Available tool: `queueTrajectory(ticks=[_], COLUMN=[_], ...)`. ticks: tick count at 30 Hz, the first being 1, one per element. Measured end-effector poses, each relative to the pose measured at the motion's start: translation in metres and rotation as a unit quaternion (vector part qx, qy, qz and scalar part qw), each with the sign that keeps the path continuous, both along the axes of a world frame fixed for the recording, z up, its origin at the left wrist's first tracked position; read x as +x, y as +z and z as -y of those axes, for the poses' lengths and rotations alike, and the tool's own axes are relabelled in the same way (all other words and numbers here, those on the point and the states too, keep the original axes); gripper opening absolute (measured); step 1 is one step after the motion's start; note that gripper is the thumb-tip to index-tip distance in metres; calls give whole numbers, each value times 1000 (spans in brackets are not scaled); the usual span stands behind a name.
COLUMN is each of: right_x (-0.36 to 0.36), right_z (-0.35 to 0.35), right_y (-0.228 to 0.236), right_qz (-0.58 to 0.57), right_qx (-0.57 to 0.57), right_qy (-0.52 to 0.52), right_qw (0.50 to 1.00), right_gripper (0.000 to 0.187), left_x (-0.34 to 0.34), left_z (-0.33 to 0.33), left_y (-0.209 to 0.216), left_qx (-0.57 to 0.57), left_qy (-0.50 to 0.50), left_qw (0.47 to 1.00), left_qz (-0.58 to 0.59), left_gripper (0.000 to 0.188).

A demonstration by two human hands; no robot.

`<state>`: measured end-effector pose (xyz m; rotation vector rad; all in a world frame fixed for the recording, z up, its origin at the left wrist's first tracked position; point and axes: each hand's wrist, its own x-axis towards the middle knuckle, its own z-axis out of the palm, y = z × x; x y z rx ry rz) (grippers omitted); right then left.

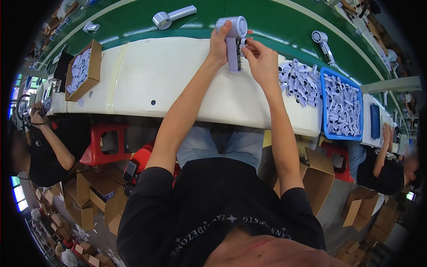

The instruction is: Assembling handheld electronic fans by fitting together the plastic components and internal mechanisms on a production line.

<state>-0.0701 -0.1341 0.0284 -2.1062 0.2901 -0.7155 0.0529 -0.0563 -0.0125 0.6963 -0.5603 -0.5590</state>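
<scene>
Lavender plastic makes the handheld fan [231,48], held over the white worktable [173,71], seem light, stiff and slippery, best taken near its head [235,27], where the left hand [218,43] grips, while the right hand [263,61] pinches a small piece [243,41] beside its likely fragile innards [239,57].

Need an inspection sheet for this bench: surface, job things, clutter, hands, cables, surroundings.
Surface: white worktop, with a dark round spot near its front edge; green belt beyond.
Job's things: lilac handheld fan, upright, handle's side open, dark innards showing.
Clutter: loose pile of pale parts beside a full blue bin; cardboard box of pale parts at left.
Hands: left hand grips the fan; right hand at its open side, fingertip hold unclear.
Cables: dark cable-like loop at far left; nothing seen on the fan.
Surroundings: left co-worker, right co-worker, open cartons below.
</scene>
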Motion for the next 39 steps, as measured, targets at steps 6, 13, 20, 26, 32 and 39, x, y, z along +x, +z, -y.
queueTrajectory(ticks=[6, 13, 20, 26, 32, 39], right_x=[-1, 0, 2, -19, -37, -58], right_z=[3, 7, -4, 1, -10, -41], right_y=[-3, 3, -10, -6, 16, 25], right_qz=[-15, -65, 22, -22, -152, -163], right_qx=[-15, -80, 10, 34, -225, -381], right_qy=[6, 43, 31, 41, 53, 87], right_qw=[1000, 994, 999, 998, 961, 906], right_gripper=[28, 25, 26, 22, 15, 10], left_x=[-4, -5, -2, -10, -19, -36], left_z=[2, 2, -1, -13, -55, -130], left_y=[-1, -3, -4, 10, 11, 61], left_qx=[40, 41, 29, 102, 127, 353], left_qy=[26, 40, 41, 114, 59, 37], left_qw=[999, 998, 998, 984, 986, 868], left_qz=[0, -11, -44, 90, 94, 347], left_gripper=[61, 58, 57, 51, 44, 45])
